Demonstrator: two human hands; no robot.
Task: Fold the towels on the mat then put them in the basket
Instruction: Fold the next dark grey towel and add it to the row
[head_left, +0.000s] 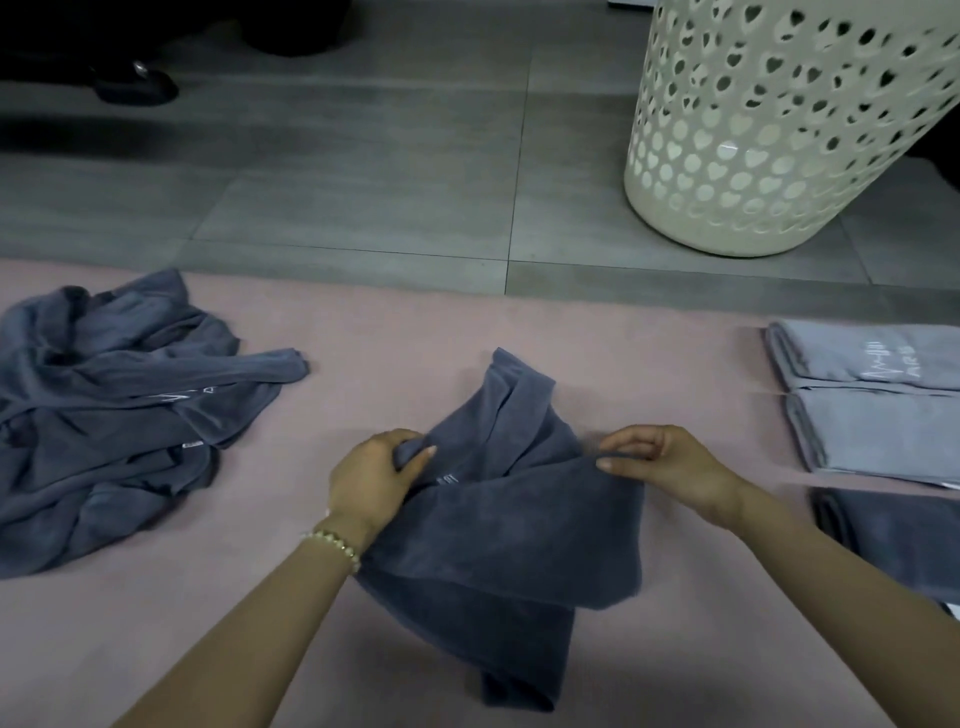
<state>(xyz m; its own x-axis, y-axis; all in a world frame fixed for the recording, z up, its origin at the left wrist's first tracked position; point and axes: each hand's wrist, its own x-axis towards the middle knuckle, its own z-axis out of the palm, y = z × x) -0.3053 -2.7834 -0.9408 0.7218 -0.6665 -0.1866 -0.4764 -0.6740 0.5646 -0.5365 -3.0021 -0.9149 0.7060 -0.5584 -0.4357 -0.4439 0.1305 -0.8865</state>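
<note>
One dark towel is gripped by left hand and right hand beside three folded towels.

**Upper light-grey folded towel**, right side of the mat: a white embroidered mark, made up of a jagged line alongside capital letters and turned sideways to the viewer. The letters appear to read "ARS".

**Centre towel**: a fragment of white embroidery just beside the left hand, too folded over to read.

**Crumpled pile of dark towels**, left: part of a white stitched mark among the folds, unreadable. A small white tag carries print too small to tell.
</note>
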